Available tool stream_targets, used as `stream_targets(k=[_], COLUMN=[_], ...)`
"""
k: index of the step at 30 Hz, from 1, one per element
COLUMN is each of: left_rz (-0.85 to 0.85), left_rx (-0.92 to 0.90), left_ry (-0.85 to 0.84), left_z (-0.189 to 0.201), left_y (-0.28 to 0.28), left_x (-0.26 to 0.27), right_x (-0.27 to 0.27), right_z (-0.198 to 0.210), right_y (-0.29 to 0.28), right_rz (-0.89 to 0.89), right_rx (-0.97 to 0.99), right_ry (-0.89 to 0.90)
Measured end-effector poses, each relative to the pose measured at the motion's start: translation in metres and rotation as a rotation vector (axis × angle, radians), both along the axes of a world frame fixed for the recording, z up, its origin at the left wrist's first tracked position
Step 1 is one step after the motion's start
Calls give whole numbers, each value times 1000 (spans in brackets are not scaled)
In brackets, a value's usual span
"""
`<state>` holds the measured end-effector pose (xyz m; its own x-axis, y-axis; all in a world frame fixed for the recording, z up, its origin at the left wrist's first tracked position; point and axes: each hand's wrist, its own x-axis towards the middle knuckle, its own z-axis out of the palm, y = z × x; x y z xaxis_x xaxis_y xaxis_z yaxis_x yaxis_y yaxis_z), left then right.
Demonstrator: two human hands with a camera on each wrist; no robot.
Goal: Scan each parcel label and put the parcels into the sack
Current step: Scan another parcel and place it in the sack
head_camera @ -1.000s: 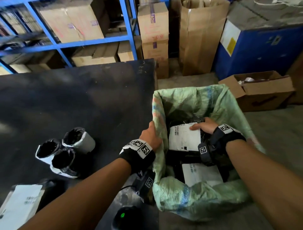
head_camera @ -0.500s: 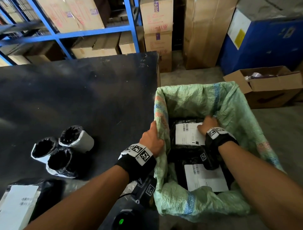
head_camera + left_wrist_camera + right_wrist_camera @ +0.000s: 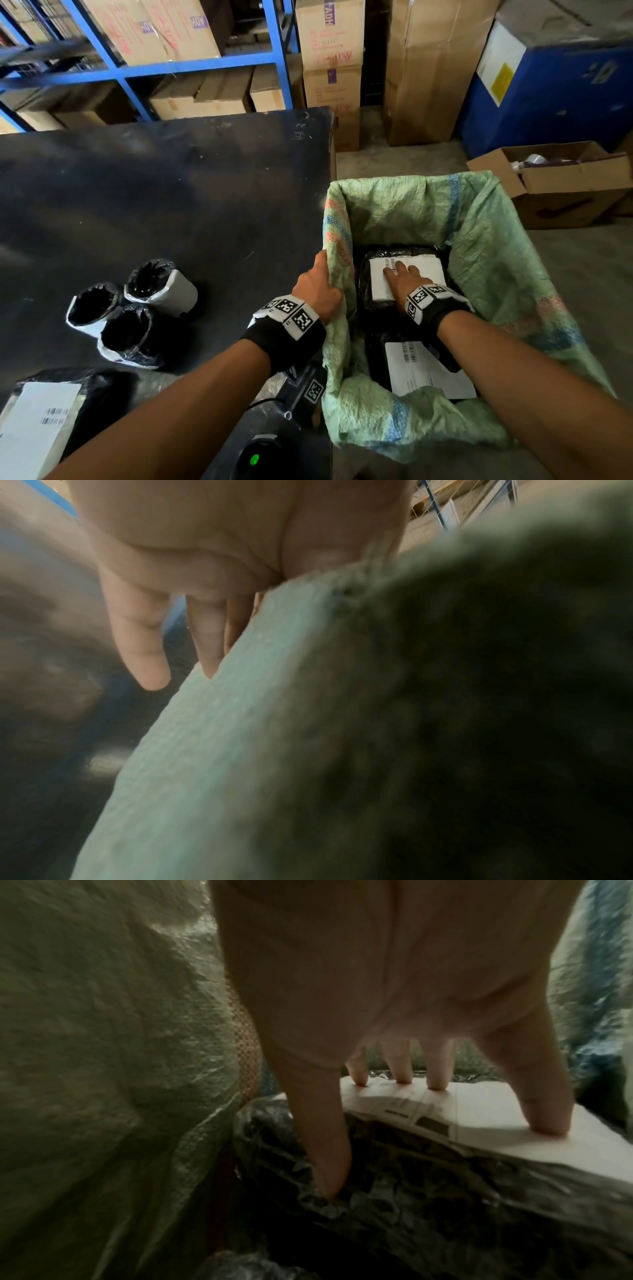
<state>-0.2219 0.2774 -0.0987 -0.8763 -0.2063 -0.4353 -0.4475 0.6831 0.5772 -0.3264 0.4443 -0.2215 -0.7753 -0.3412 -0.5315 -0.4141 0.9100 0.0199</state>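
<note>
The green woven sack [image 3: 479,246] stands open beside the black table [image 3: 171,192]. My left hand [image 3: 318,287] pinches the sack's near-left rim, thumb inside, fingers [image 3: 143,656] straight down the outside of the sack [image 3: 240,723]. My right hand [image 3: 402,274] is deep inside, its straight, spread fingers [image 3: 544,1118] pressing on the white label of a black-wrapped parcel [image 3: 428,270] at the far end; the thumb touches the parcel's black wrap [image 3: 445,1177]. A second labelled parcel [image 3: 424,373] lies in the sack under my right forearm. Another labelled parcel [image 3: 37,421] lies on the table's near-left corner.
Three rolled black-and-white packets [image 3: 137,308] lie together on the table to the left. A scanner [image 3: 260,455] with a green light sits at the table's near edge by the sack. An open cardboard box [image 3: 555,185] and stacked cartons stand on the floor beyond; blue shelving lines the back.
My right hand has gone deeper into the sack with the labelled parcel, which now lies flat at the far end. The left hand has kept its hold on the rim.
</note>
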Motion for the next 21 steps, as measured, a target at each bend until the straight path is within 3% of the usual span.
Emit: stream_targets(k=[6, 12, 17, 21], left_rz=[4, 2, -110, -214], left_rx=[-5, 18, -9, -35], left_ry=[6, 30, 77, 93], left_z=[1, 3, 7, 19], left_y=[1, 0, -15, -50], left_x=[0, 6, 29, 65], right_x=[11, 33, 88, 149], right_z=[29, 124, 193, 225], right_y=[-7, -18, -19, -53], right_rz=[-135, -293, -346, -330], right_rx=[-106, -374, -526, -603], right_ry=[-16, 45, 234, 320])
